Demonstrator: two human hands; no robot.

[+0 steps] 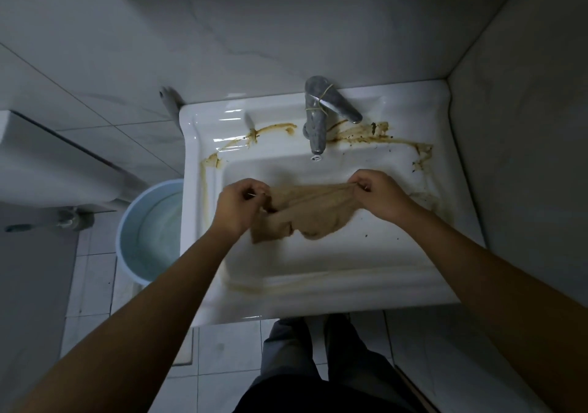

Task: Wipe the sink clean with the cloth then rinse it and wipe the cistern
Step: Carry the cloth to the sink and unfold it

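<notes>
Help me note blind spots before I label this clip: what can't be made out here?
All in the head view.
- Drain of the sink: hidden under the cloth that the left hand and right hand pinch.
- Cistern: cut off by the left edge.
- Bucket: right side hidden behind the sink rim.
- Tap: too dim to tell whether water runs.
- Object on the floor: too blurred to name.

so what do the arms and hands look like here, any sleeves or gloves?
No gloves: left hand and right hand are bare. Forearms are bare too, with no sleeves in view and no watch or band at either wrist.
</notes>
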